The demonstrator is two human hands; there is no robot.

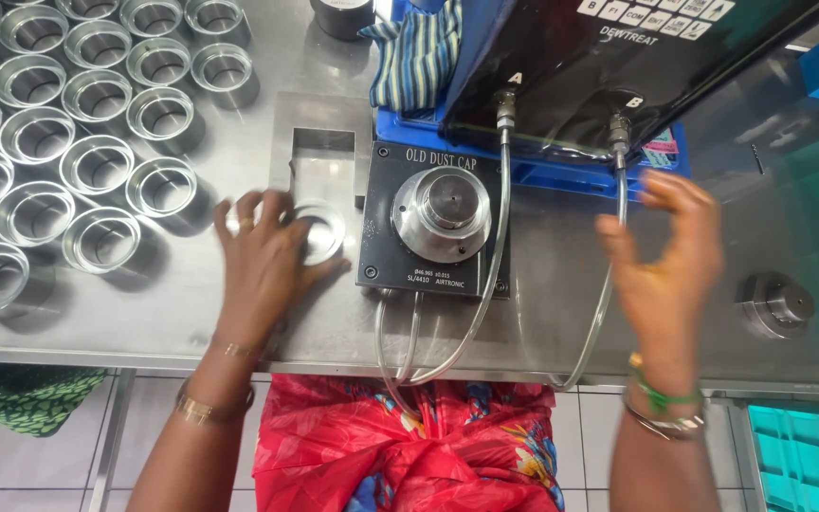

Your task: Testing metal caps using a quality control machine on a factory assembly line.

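My left hand (pixel 263 256) rests on the steel table with its fingers around a shiny metal ring cup (pixel 319 230), just left of a black gauge block (pixel 381 228). A round steel plug (pixel 442 212) stands upright on that block. My right hand (pixel 665 261) hovers over the table right of the block, fingers spread and slightly blurred, holding nothing. It is close to a clear hose (pixel 609 284) that runs down from a black instrument box (pixel 609 66).
Several identical metal ring cups (pixel 97 100) stand in rows at the upper left. A loose steel plug (pixel 777 303) sits at the right. A striped cloth (pixel 419 52) lies behind the block. Clear hoses (pixel 409 351) loop over the table's front edge (pixel 144 358). Teal crates (pixel 798 446) stand lower right.
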